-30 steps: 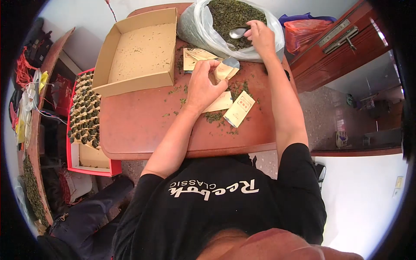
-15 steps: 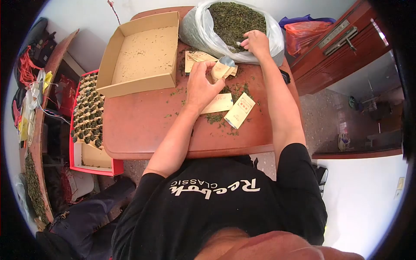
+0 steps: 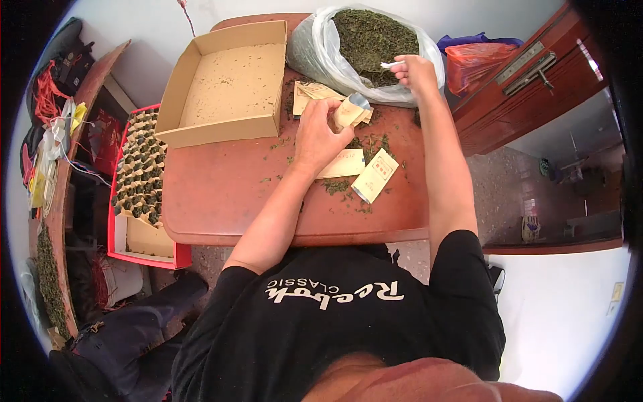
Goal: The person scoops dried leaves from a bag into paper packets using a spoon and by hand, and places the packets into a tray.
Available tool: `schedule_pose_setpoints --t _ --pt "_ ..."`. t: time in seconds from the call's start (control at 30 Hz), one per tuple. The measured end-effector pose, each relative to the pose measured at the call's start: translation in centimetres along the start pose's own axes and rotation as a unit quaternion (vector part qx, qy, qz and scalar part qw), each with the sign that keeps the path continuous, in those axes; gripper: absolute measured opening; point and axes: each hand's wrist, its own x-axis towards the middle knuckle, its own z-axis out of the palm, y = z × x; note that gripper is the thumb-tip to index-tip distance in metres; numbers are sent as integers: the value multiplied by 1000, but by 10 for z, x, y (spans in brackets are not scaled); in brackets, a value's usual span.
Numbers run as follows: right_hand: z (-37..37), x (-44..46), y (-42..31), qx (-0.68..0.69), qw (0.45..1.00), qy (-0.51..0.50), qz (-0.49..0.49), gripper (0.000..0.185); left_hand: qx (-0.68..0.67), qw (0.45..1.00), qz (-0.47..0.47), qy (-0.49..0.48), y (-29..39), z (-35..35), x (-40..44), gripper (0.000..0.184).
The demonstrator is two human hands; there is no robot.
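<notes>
Two hands, one packet and one spoon beside a bag of leaves

Two hands are at work over one red-brown tabletop [image 3: 214, 194]. The left hand [image 3: 318, 134] has its grip clamped on one packet [image 3: 348, 112], pinched between thumb and fingers. The packet sits at the fingertips, tilted, its silvery open end pointing up and away from the person. It is above the tabletop, just in front of the bag [image 3: 315, 50] and well apart from the right hand [image 3: 418, 72].

The right hand's grip is together on one spoon [image 3: 390, 65], seen nearly edge-on as a pale sliver poking out to the left of the fingers. Spoon and fingers are over the near right part of the leaves [image 3: 378, 40], which fill the one clear plastic bag; whether the spoon carries any cannot be told.

Two more packets lie flat in front of the left hand: a plain-looking one [image 3: 343, 165] and, just to its right, a printed one [image 3: 375, 176] set at a slant. Behind the hand is a small pile [image 3: 305, 100] of others, overlapping too much to count. Leaf crumbs [image 3: 338, 186] are scattered around them.

One cardboard box [image 3: 231, 74] stands at the far left of the tabletop, with specks on its floor. Left of the tabletop is one red box [image 3: 182, 256], holding rows of upright paper pouches [image 3: 140, 157] with dark tops, too small to count surely.
</notes>
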Motion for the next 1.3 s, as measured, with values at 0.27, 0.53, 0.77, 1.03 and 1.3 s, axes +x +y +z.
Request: schedule_pose_setpoints --t 0.27,0.53,0.77,1.03,1.3 --pt "-21 -36 -32 29 997 -65 -12 26 14 1000 -20 -14 4 -4 0 45" --pt "-19 -70 -43 -9 992 -125 -16 26 16 999 -21 -19 3 -3 0 46" --pt "7 -100 -57 -168 976 -96 -102 28 22 999 -22 -20 4 -4 0 47" --pt "32 -140 -50 -395 811 -71 -424 21 9 1000 -8 -4 3 -2 -1 45" --pt "3 -104 -67 -234 927 -8 -292 26 4 1000 -11 4 3 -1 -2 43"
